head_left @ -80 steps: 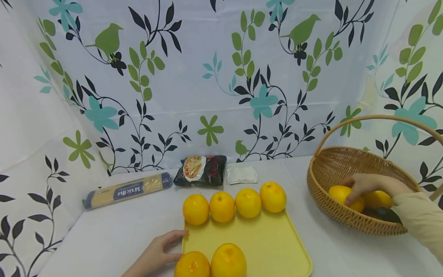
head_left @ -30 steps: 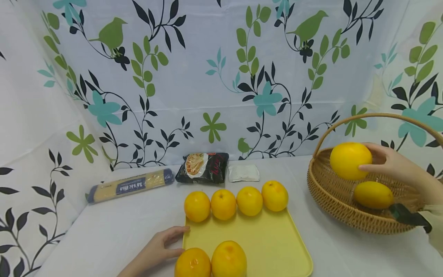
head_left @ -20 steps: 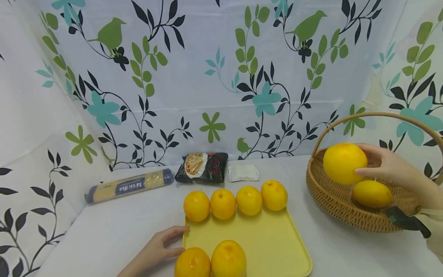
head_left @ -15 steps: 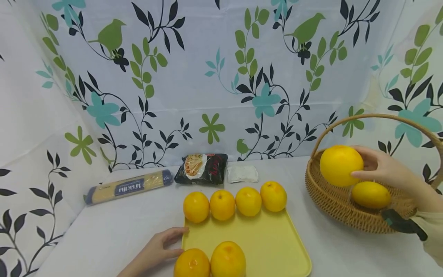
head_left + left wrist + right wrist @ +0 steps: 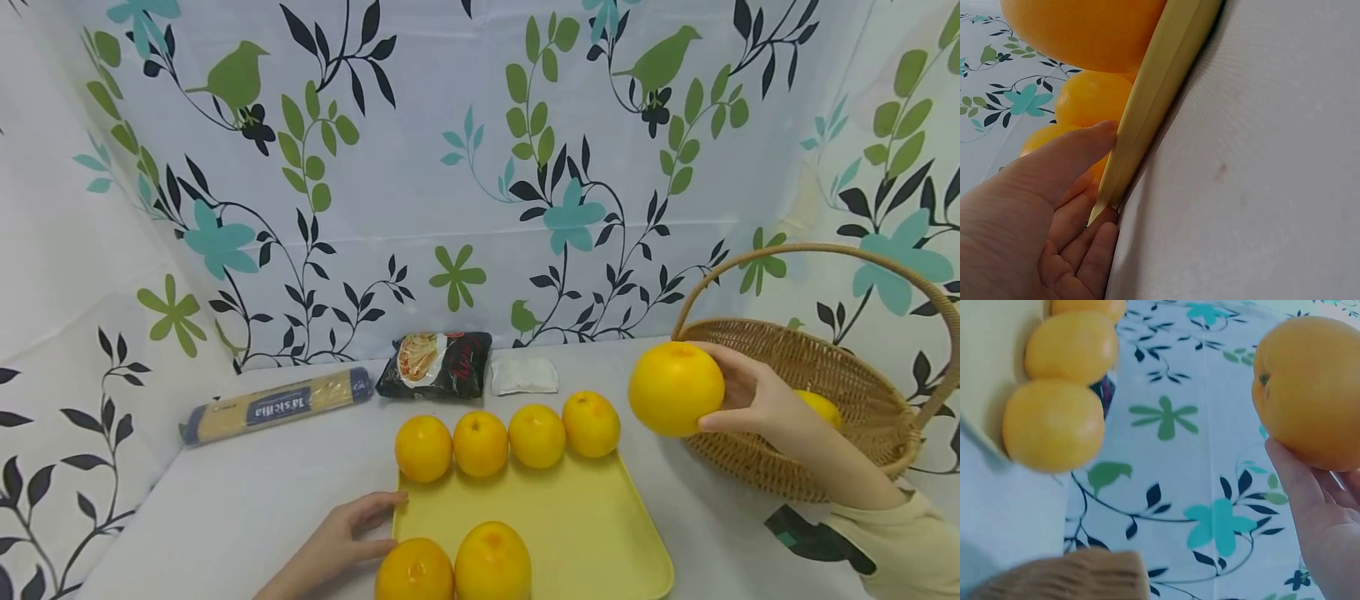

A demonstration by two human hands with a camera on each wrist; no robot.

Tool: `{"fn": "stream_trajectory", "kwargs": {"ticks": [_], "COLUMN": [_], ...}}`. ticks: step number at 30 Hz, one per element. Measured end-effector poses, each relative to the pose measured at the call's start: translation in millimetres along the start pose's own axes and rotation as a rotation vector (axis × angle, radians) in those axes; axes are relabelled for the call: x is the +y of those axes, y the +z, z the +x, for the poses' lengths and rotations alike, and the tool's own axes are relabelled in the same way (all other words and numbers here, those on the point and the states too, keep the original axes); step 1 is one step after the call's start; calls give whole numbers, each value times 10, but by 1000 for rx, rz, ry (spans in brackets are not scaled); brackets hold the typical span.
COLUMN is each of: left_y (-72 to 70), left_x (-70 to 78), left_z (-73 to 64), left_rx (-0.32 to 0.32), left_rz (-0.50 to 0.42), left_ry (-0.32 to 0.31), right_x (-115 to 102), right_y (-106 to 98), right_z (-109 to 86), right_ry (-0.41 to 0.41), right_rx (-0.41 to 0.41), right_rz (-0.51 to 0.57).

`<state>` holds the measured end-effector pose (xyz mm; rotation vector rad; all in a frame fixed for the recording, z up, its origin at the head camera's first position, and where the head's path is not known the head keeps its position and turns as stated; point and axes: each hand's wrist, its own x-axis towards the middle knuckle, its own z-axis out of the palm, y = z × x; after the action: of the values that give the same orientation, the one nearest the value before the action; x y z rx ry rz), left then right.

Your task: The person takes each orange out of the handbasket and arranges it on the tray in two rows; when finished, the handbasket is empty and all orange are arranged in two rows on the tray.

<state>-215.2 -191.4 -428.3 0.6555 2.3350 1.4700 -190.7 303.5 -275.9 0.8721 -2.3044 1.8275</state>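
In the head view my right hand holds an orange in the air, left of the wicker basket. The right wrist view shows the fingers under this orange. My left hand rests its thumb and fingertips against the left edge of the yellow tray; the left wrist view shows the thumb at the rim. Several oranges stand in a row along the tray's far edge. Two more, including a big orange, sit side by side at its near left.
A yellow fruit lies in the basket, partly hidden by my right arm. Behind the tray are a black food packet and a small white packet. A long spaghetti pack lies at the left. Patterned cloth hangs behind.
My right hand has taken the orange up out of the basket and carried it left, past the basket's rim. My left hand has stayed at the tray's edge.
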Motion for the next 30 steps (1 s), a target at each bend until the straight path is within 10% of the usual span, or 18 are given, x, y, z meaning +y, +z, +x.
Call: {"fn": "stream_trajectory", "kwargs": {"ticks": [30], "left_y": [-33], "left_x": [19], "left_z": [-24], "left_rx": [3], "left_rz": [9], "left_ry": [38], "right_x": [598], "right_y": [1027], "right_z": [-98], "right_ry": [-50], "right_rx": [-334], "right_rz": [264]}}
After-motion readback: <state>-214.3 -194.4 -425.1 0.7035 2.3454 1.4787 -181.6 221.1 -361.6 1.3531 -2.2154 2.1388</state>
